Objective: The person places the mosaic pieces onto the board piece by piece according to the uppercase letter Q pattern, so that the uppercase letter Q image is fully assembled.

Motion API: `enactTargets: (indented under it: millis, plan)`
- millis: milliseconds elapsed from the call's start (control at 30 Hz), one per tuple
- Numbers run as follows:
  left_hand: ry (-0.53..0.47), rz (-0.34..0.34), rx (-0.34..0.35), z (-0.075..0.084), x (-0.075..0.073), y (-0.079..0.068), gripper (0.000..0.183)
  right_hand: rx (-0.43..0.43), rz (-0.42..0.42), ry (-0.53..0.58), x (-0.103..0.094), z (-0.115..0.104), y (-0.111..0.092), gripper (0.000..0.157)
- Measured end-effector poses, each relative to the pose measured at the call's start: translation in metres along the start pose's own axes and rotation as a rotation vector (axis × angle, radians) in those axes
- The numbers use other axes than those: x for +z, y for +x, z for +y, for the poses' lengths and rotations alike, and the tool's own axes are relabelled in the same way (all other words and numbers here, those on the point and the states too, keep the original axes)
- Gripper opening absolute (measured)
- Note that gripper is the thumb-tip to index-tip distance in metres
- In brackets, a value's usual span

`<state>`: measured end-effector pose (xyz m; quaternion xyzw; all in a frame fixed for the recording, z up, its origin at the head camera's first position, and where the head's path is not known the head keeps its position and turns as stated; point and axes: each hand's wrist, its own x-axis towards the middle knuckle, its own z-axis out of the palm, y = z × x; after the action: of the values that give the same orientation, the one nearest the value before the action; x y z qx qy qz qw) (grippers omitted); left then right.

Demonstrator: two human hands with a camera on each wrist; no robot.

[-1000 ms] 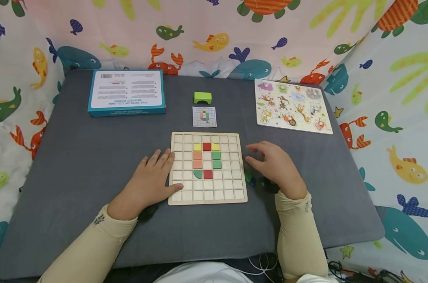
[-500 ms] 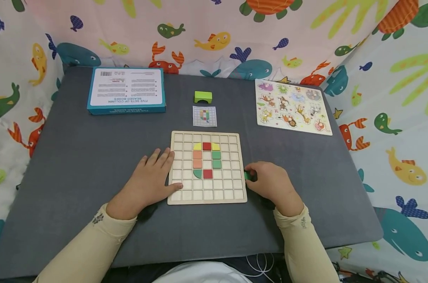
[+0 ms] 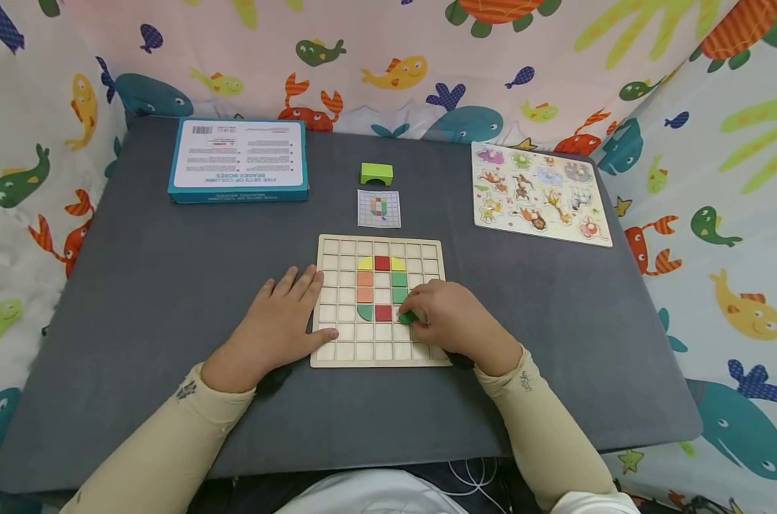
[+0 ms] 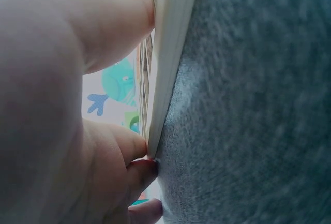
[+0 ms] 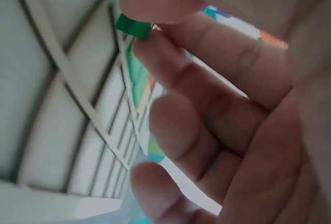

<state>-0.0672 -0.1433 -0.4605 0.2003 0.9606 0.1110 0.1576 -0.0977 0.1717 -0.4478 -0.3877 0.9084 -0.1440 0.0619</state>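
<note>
Green piece [image 3: 407, 316], pinched in your right hand [image 3: 455, 325] over the grid board [image 3: 380, 355], could jam crooked if lowered tilted.

**What the views hide or cut off**

In the head view the right hand [image 3: 455, 321] covers most of the green piece [image 3: 407, 316], so its shape cannot be told, and it also covers some cells of the wooden grid board [image 3: 378, 246] under it. The print on the teal box [image 3: 239, 160] and the figure on the small pattern card [image 3: 378, 208] are too small to read. The lower edge cuts off both sleeves.

In the left wrist view the left hand [image 4: 57, 105] fills the picture, blurred, and the board shows only as an edge.

In the right wrist view only a corner of the green piece shows between the fingertips [image 5: 155, 1].
</note>
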Motion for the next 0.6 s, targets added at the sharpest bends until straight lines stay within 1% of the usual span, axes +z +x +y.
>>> enactTargets:
  millis: [100,267,367,600]
  plan:
    - [-0.004,-0.001,0.002,0.000,0.000,0.000,0.103,-0.022,0.003,0.022,0.005,-0.001,0.002,0.027]
    - [0.001,0.000,-0.001,0.001,-0.002,0.001,0.104,-0.051,0.063,0.030,0.010,0.002,-0.001,0.023]
    - [0.000,-0.006,-0.005,0.001,-0.001,0.002,0.104,-0.063,0.085,0.039,0.012,0.002,-0.001,0.021]
    - [-0.001,0.001,-0.002,0.002,0.001,0.001,0.103,-0.055,0.087,0.069,0.014,0.000,-0.001,0.021]
